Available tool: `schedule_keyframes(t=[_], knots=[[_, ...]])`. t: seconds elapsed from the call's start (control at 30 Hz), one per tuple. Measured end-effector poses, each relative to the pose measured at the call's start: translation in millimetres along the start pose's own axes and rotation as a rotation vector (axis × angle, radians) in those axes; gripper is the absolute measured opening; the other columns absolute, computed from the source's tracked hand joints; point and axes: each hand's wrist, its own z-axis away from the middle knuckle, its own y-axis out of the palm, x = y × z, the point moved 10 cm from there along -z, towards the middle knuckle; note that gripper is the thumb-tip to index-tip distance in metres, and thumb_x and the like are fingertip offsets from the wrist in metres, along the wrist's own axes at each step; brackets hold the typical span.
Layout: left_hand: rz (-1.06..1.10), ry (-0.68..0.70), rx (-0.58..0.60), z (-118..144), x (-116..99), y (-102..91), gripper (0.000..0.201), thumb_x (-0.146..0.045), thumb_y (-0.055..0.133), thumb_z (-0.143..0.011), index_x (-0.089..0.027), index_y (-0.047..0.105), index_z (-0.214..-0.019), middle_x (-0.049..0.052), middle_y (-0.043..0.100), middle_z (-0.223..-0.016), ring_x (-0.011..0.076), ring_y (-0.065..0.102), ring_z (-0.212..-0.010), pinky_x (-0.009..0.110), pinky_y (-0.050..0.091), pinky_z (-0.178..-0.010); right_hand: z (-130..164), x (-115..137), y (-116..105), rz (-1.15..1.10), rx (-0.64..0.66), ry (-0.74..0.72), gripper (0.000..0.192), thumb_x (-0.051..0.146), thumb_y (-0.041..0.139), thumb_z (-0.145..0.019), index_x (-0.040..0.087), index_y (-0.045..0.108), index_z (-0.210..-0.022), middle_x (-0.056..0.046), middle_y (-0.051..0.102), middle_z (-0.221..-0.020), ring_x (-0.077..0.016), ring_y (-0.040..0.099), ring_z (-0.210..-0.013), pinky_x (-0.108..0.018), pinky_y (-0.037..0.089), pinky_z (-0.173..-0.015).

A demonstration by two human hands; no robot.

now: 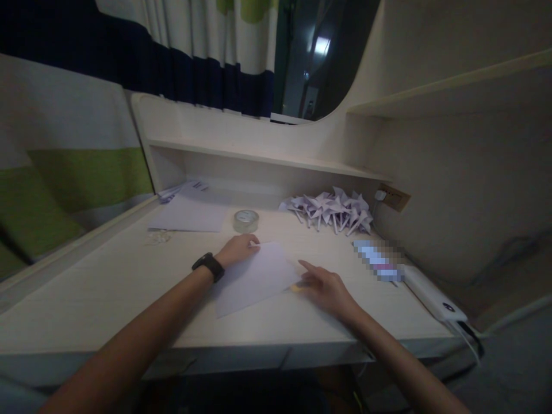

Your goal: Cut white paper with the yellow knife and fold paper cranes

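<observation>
A white sheet of paper (261,277) lies on the desk between my two hands. My left hand (238,248), with a black watch (209,266) on its wrist, rests at the sheet's upper left. Its fingers are curled in and closed on the paper's edge. At the sheet's right corner is my right hand (325,287), its index finger stretched out. The other fingers are closed around a small yellow-handled tool (296,288); most of it is hidden, so I cannot tell its kind.
A roll of clear tape (246,221) stands beyond my left hand. Stacked white paper (190,210) lies back left, with small scraps (160,237) before it. Folded paper pinwheels (332,210) are heaped back right. A phone (379,261) and a white power strip (433,294) lie right.
</observation>
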Motion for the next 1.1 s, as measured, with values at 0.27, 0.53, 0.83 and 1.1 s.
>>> schedule_keyframes(t=[0.27,0.53,0.83,1.1], knots=[[-0.27,0.375,-0.025,26.1,-48.8,8.9,0.043,-0.047,0.038,-0.094,-0.027,0.055,-0.128,0.007,0.053,-0.137,0.0286,0.046,-0.126,0.047,0.03,-0.105,10.1,16.2,-5.1,0.161,-0.049,-0.068,0.051,0.012,0.057,-0.079,0.018,0.054,-0.13,-0.01,0.07,-0.101,-0.0226,0.064,-0.092,-0.038,0.051,-0.084],[-0.327,0.419,0.179,56.8,-57.7,52.5,0.05,-0.058,0.02,-0.096,-0.043,0.036,-0.141,0.001,0.033,-0.152,0.0371,0.025,-0.138,0.067,0.013,-0.104,6.7,33.0,-3.1,0.117,-0.037,-0.148,0.019,0.016,0.06,-0.083,0.021,0.072,-0.097,-0.006,0.073,-0.092,-0.0205,0.065,-0.085,-0.035,0.052,-0.079],[-0.32,0.426,0.163,58.5,-58.0,50.1,0.055,-0.062,0.023,-0.093,-0.04,0.037,-0.142,0.003,0.031,-0.153,0.0394,0.022,-0.139,0.066,0.012,-0.105,9.8,42.2,0.8,0.117,-0.008,-0.243,0.024,0.019,0.054,-0.089,0.025,0.072,-0.105,-0.007,0.073,-0.098,-0.0211,0.064,-0.09,-0.037,0.053,-0.08],[-0.316,0.423,0.153,59.8,-57.3,51.3,0.056,-0.063,0.025,-0.092,-0.039,0.037,-0.142,0.003,0.032,-0.153,0.039,0.023,-0.139,0.065,0.011,-0.106,20.3,44.4,-2.0,0.318,0.164,-0.296,0.046,0.009,0.052,-0.085,0.027,0.058,-0.127,-0.01,0.062,-0.111,-0.0222,0.056,-0.1,-0.039,0.048,-0.087]])
